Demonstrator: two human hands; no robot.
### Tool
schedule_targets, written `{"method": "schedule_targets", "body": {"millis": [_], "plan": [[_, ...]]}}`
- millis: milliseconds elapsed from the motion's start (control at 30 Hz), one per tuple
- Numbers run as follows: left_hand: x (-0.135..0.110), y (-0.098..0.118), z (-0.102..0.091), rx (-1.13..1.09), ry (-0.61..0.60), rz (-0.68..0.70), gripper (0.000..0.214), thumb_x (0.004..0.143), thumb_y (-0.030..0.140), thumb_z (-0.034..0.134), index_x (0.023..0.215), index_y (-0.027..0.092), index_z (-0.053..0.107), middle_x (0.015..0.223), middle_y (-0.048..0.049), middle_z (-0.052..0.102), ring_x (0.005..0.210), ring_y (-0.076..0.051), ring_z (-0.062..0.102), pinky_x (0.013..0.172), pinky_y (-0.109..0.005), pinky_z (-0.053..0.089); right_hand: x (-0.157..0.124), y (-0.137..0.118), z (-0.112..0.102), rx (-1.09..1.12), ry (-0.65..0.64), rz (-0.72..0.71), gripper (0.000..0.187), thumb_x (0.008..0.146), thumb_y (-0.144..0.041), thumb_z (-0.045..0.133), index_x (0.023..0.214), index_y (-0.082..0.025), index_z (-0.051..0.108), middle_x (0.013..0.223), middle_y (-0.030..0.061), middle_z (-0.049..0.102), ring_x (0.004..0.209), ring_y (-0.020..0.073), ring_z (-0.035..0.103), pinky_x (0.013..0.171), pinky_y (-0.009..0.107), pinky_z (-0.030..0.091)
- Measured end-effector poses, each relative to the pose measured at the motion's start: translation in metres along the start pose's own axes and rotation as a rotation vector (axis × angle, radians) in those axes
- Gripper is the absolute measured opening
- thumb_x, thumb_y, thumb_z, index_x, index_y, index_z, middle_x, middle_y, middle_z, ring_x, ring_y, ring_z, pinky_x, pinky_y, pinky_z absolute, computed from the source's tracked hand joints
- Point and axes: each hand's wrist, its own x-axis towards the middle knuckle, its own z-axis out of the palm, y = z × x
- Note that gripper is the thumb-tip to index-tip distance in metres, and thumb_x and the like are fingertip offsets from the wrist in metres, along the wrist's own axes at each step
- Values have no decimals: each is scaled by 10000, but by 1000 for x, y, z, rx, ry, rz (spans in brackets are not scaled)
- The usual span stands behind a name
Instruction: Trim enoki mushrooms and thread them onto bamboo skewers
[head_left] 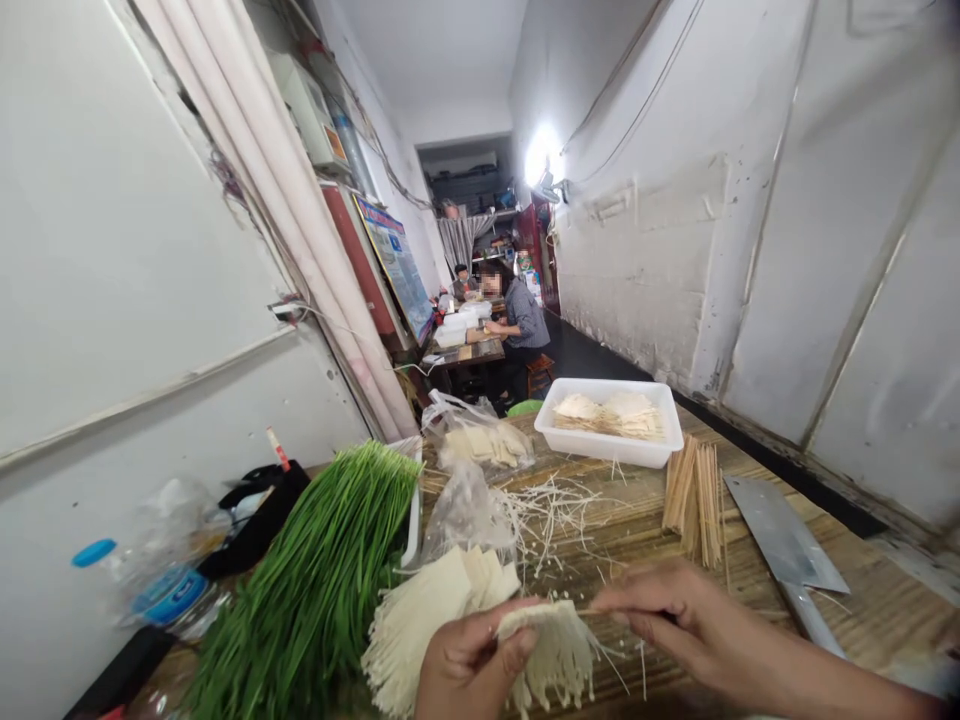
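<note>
Low in the head view, my left hand (469, 660) pinches an enoki mushroom bundle (559, 655), wrapped at the top in what looks like a pale tofu sheet. The mushroom ends hang down. From the right, my right hand (686, 610) is closed on a thin bamboo skewer (585, 612), whose far end meets the bundle; how deep it sits is hidden. Beside my left hand lies a pile of enoki mushrooms (409, 625), with pale square sheets (484, 575) on it. Loose mushroom strands (551, 510) are scattered beyond my hands.
A white tub (611, 450) holds skewered bundles. Bamboo skewers (701, 505) and a cleaver (784, 535) lie at right. Green chives (315, 570), a plastic bottle (176, 600) and a black box (247, 520) are left. A bag of sheets (484, 440) lies behind. People sit farther back.
</note>
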Motion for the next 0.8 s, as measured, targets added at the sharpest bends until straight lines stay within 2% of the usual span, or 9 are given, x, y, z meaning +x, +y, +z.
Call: {"method": "schedule_targets", "body": {"millis": [167, 267, 333, 500, 633, 800], "plan": [[-8, 8, -3, 27, -62, -33, 226, 727, 314, 682, 926, 230, 751, 935, -43, 750, 878, -215, 705, 816, -290, 547, -8, -5, -3, -40, -47, -42, 301, 944, -189, 433, 1147, -259, 644, 840, 24, 677, 751, 116, 599, 658, 233, 433], [-16, 7, -3, 75, -150, -8, 203, 754, 251, 665, 941, 262, 744, 965, -28, 743, 902, -202, 702, 837, -279, 540, -15, -6, -5, -61, -97, -41, 309, 951, -194, 421, 1171, -263, 627, 818, 26, 667, 723, 116, 595, 620, 224, 424], [-22, 6, -1, 87, -180, 23, 203, 766, 240, 659, 948, 275, 741, 971, -24, 740, 902, -199, 703, 833, -277, 543, -21, -8, -6, -61, -132, -32, 302, 954, -208, 420, 1163, -259, 631, 831, 37, 674, 731, 122, 604, 628, 222, 439], [-34, 8, 5, 59, -146, 28, 218, 761, 232, 672, 953, 313, 734, 932, 0, 749, 856, -186, 714, 797, -256, 555, -34, -16, -6, -89, -158, -2, 330, 947, -224, 418, 1222, -268, 595, 866, 61, 687, 745, 142, 632, 664, 232, 489], [-32, 9, 5, 71, -234, -27, 243, 773, 200, 654, 974, 316, 724, 942, 4, 746, 856, -183, 714, 781, -252, 560, -38, -16, -5, -81, -145, -14, 371, 939, -213, 412, 1281, -260, 548, 838, 70, 682, 725, 155, 639, 687, 259, 513], [-31, 5, 0, 67, -249, 33, 260, 769, 221, 668, 1007, 317, 712, 975, -17, 736, 888, -198, 707, 809, -283, 560, -39, -12, -5, -48, -140, -13, 377, 929, -218, 432, 1287, -270, 540, 859, 79, 680, 737, 168, 643, 686, 267, 521]]}}
